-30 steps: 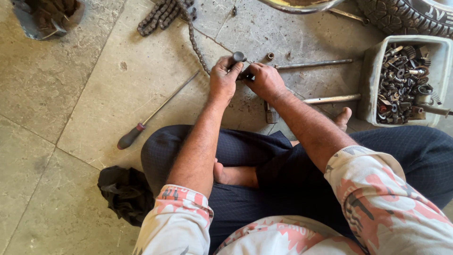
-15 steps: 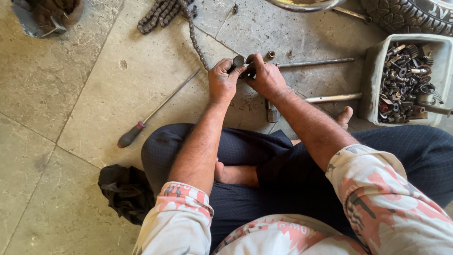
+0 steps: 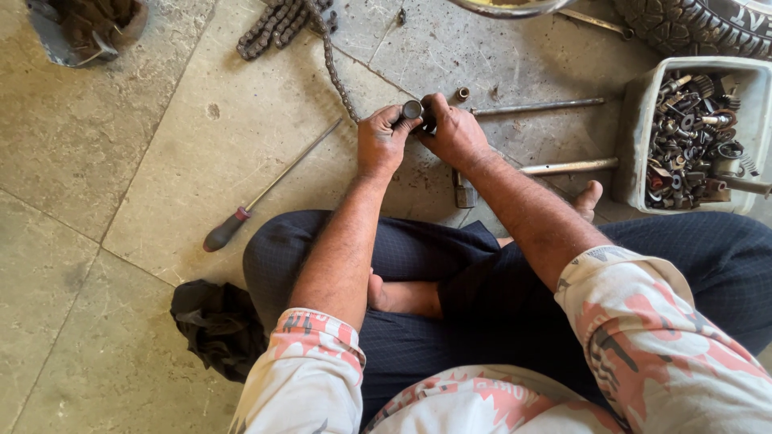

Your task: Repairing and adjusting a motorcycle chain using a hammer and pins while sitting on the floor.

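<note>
The left hand [image 3: 384, 141] and the right hand [image 3: 454, 133] meet over the stone-tiled floor [image 3: 121, 161], just beyond the person's crossed legs. Both are closed together around a small dark round metal part [image 3: 412, 109], the left hand's fingers curled on its left side, the right hand's fingers wrapped on its right; most of the part is hidden by them. A greasy grey roller chain [image 3: 334, 68] runs from a heap at the far edge down to the hands, ending just beside the left hand. Left of the hands lies a long screwdriver with a red and black handle [image 3: 265, 189], and nearer, a crumpled black rag [image 3: 217, 325]. Right of the hands lie 2 thin metal rods [image 3: 539, 106], and beyond them a pale square plastic tub [image 3: 635, 120] full of nuts and bolts. A black tyre [image 3: 691, 24] shows at the far right.
</note>
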